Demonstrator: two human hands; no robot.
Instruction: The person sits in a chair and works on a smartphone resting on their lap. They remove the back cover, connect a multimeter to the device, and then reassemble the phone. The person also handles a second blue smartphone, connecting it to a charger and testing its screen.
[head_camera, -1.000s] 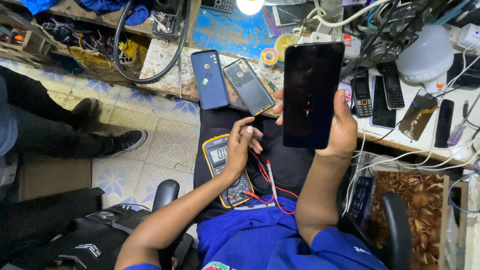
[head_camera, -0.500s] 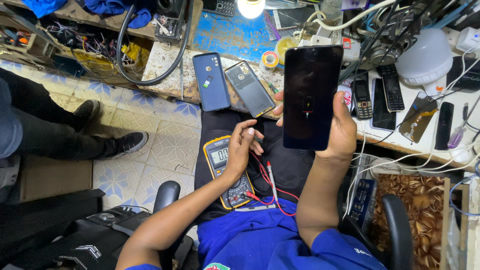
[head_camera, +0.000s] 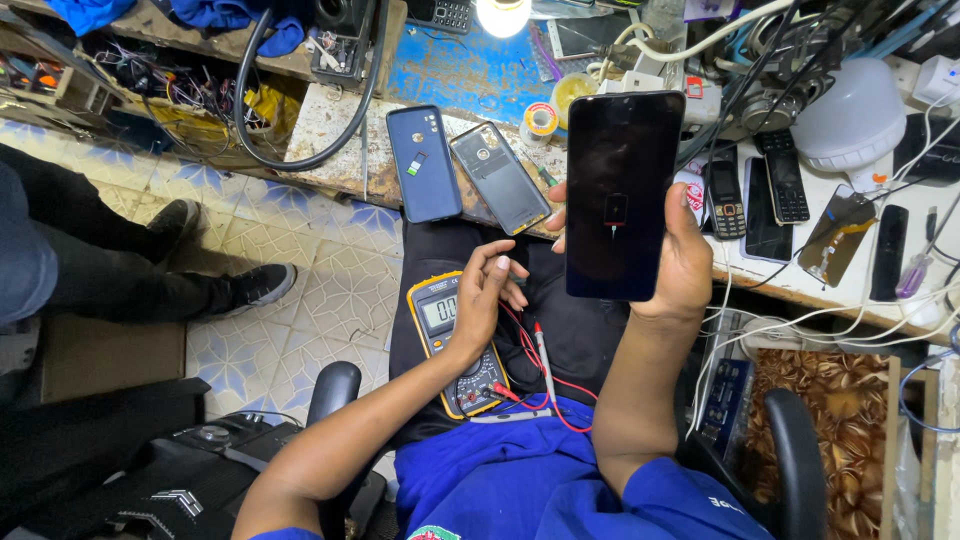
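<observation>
My right hand (head_camera: 680, 265) holds a black smartphone (head_camera: 620, 195) upright, its dark screen showing a small battery icon. My left hand (head_camera: 487, 300) rests on a yellow multimeter (head_camera: 445, 335) lying on my lap, fingers curled over its dial. Red and black probe leads (head_camera: 540, 365) trail from the meter across my dark trousers. Two phones lie at the bench edge: a blue one (head_camera: 423, 163) and a grey one (head_camera: 498, 178), both back side up.
The worn bench (head_camera: 340, 140) holds a solder spool (head_camera: 541, 122), several small phones (head_camera: 765, 190), a white lamp dome (head_camera: 850, 110) and many cables. Another person's legs and black shoes (head_camera: 255, 285) rest on the tiled floor at left. Chair armrests (head_camera: 330, 395) flank me.
The view has shifted slightly; the smartphone in my right hand has dropped a little lower. My left hand stays on the multimeter.
</observation>
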